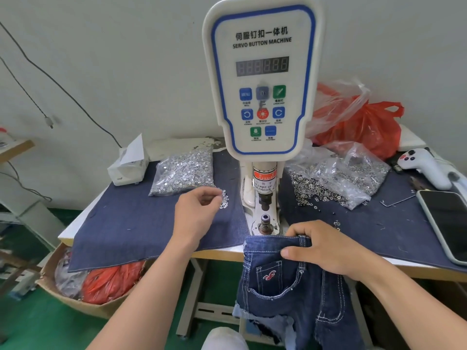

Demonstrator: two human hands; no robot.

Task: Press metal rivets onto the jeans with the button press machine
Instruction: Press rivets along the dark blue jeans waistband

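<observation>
Jeans (290,281) hang off the front edge of the table (66,229), waistband up, directly below the press (260,77). Your right hand (326,251) grips the waistband: fingers curled over its top edge, thumb pressed against the front of the denim. A small embroidered pocket shows just under that hand.

Your left hand (195,215) is over the denim mat (141,223), left of the press column. Its fingers are bent together at a small scatter of loose rivets (223,198); whether one is pinched between them cannot be told.

The lower die (264,223) stands bare at the base of the press, just beyond the waistband and not touching it.

A bag of rivets (184,173) lies behind the left hand. An opened bag of ring parts (336,178) lies right of the press, its contents spilling onto the mat. A phone (447,223) rests at the right table edge.
</observation>
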